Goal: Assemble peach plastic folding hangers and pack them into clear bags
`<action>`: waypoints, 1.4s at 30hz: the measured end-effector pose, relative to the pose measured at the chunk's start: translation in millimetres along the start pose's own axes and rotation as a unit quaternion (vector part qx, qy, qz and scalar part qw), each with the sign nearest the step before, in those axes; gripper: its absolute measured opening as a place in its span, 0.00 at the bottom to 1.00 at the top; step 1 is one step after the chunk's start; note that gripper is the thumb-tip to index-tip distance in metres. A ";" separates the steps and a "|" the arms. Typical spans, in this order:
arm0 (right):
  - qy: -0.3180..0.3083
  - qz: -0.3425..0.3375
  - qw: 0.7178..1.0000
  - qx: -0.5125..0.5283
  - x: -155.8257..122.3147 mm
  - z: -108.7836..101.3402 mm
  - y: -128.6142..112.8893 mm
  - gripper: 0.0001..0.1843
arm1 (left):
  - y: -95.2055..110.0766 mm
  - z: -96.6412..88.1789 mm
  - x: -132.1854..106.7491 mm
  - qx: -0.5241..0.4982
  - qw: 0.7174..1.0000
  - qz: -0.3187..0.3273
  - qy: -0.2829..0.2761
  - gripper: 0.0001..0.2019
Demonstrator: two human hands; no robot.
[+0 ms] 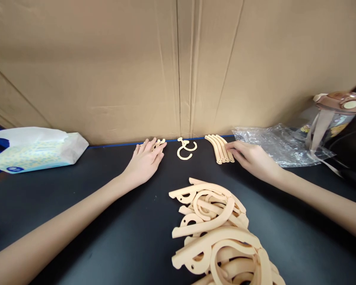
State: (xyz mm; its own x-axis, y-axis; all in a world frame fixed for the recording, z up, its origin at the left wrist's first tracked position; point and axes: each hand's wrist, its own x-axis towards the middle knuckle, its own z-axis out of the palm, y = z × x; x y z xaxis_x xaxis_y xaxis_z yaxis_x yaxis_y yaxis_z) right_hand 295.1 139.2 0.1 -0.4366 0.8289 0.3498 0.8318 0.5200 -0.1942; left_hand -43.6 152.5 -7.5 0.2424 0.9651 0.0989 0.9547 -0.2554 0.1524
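Note:
My left hand (144, 162) lies palm down at the back of the table with its fingers apart, resting over some cream pieces (158, 145) that it mostly covers. At the right, my right hand (250, 158) pinches the rightmost of several curved cream hanger arms (218, 148), set side by side in a row. Between the hands lie cream hanger hooks (185, 154), overlapping each other. A heap of cream folding hangers (222, 233) sits nearer to me, running off the bottom of the view.
A soft tissue pack (44, 150) is on the left. To the right are a crinkled clear plastic bag (273, 144) and a strapped bottle (341, 103). A cardboard wall (121, 75) rises behind the black tabletop (130, 229).

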 end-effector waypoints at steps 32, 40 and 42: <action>-0.171 -0.107 0.974 0.106 12.6 -25.3 -99.1 0.11 | 56.4 -10.0 12.2 -0.246 0.949 0.192 0.052 0.11; -0.061 0.040 0.944 0.322 30.6 -22.6 -88.4 0.17 | 61.6 -38.9 -4.1 -0.620 0.775 -0.009 -0.125 0.22; -0.014 0.054 0.934 0.353 37.5 -25.3 -87.9 0.18 | 64.6 -46.6 -5.4 -0.676 0.728 -0.016 -0.115 0.14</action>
State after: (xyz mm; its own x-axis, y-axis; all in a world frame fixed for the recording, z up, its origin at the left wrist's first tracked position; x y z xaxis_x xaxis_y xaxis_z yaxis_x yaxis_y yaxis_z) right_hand 214.3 119.3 53.4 -0.3806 0.8844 0.2703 0.4432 0.4310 -0.7860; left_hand 8.8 128.1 47.6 0.3943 0.9163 -0.0704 -0.0438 0.0952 0.9945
